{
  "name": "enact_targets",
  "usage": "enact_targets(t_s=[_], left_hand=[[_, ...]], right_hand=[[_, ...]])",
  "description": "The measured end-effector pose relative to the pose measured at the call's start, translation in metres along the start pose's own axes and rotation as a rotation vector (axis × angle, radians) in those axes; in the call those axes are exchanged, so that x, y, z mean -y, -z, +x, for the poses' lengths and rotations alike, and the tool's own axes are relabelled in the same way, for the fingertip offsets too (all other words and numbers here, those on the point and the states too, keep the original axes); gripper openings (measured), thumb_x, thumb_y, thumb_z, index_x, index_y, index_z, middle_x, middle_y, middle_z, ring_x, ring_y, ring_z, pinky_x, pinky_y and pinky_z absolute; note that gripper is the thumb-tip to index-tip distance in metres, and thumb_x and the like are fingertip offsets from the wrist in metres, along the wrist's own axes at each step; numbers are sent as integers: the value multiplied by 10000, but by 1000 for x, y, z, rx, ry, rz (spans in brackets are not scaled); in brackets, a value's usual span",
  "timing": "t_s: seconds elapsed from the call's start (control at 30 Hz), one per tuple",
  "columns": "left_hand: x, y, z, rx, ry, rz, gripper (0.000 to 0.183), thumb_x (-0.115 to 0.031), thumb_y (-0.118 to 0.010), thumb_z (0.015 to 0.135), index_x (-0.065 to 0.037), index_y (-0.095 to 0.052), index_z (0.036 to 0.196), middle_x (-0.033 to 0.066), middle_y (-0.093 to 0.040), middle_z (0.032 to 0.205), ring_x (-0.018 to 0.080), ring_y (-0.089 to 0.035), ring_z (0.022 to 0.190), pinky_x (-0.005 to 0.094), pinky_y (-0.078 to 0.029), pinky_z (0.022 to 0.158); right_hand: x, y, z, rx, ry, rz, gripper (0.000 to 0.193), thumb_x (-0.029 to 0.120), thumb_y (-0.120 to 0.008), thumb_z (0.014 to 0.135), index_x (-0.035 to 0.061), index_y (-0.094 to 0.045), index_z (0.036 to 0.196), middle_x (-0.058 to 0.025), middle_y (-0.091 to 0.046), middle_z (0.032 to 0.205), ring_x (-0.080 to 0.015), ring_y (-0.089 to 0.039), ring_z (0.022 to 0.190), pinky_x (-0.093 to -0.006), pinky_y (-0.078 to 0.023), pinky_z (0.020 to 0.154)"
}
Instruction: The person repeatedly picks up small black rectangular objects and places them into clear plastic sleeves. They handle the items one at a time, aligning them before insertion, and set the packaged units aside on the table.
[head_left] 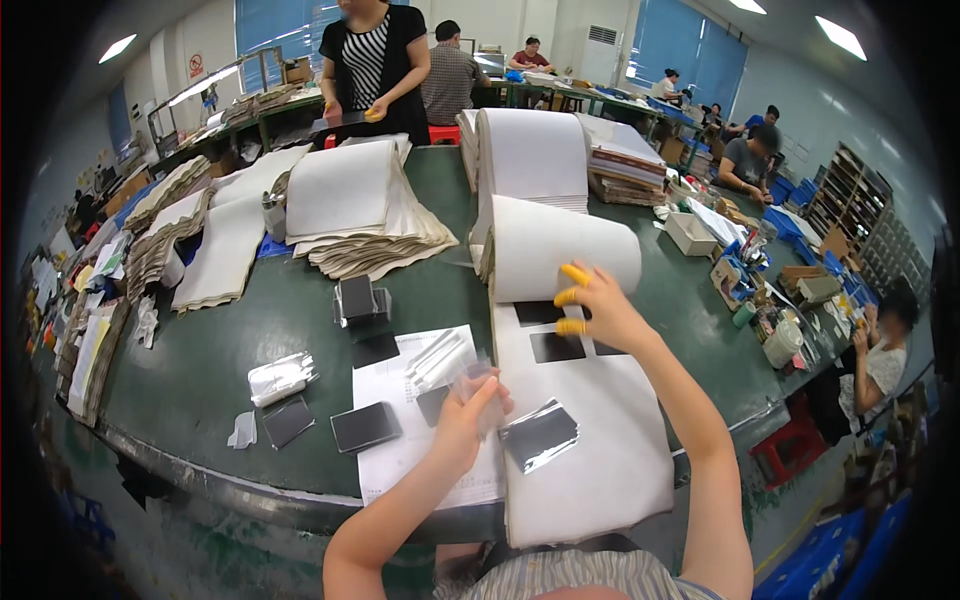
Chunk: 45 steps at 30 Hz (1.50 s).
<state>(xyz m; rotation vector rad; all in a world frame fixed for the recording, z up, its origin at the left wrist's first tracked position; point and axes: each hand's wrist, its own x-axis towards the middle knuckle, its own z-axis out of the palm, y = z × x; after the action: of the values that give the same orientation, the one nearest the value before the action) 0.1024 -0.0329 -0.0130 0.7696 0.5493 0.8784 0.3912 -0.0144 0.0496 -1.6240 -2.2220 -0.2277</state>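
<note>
My left hand [476,412] is closed on a small bunch of clear plastic film [473,378], above a printed paper sheet [430,481]. My right hand [606,312], with yellow finger covers, has its fingers spread beside a curled-back white page [560,245] of a thick paper stack. Beneath that hand, dark rectangular pieces [557,347] lie on the open white page [600,440]. Nearer to me, another dark piece with shiny film [541,434] rests on the same page. Left of my left hand, a stack of dark plates [365,427] sits partly on the printed sheet.
More dark plates [360,299] and a silvery film-wrapped bundle [281,378] lie left on the green table [200,390]. Thick paper stacks [345,190] stand farther back. Tools and a white box [690,233] line the right side. A person [375,70] stands across the table.
</note>
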Motion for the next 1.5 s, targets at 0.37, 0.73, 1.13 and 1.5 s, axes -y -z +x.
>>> enact_targets(t_s=[0.37,0.73,1.13,1.5], left_hand=[[65,-4,3,174,-450,631,264,-82,-638,886,-50,-550,1133,100,-624,1003,171,-601,921,296,-467,831],[16,-11,-6,17,-304,219,184,-202,-539,976,-23,-556,1013,60,-578,823,175,-597,867,370,-514,842],[-1,-14,-8,9,-13,76,255,-265,-573,939,-51,-528,1072,37,-557,773,149,-576,677,290,-498,583],[-2,-3,-6,163,226,-208,235,-290,-592,940,-89,-545,1052,19,-592,870,141,-599,863,334,-512,797]], right_hand=[[19,6,-27,294,-95,-99,536,380,-832,612,57,-677,1012,-167,-339,1479,-323,-183,1425,-498,-154,1134],[58,22,-49,35,-240,165,624,358,-804,679,14,-554,1135,-158,-565,1131,-301,-485,1145,-382,-355,1009],[106,18,-70,-399,-114,500,889,205,-833,705,23,-298,1391,-138,-572,1151,-255,-579,954,-339,-466,857],[93,14,-80,-114,-475,1485,199,239,-554,983,69,-550,1086,-25,-606,823,-103,-549,740,-234,-406,683]])
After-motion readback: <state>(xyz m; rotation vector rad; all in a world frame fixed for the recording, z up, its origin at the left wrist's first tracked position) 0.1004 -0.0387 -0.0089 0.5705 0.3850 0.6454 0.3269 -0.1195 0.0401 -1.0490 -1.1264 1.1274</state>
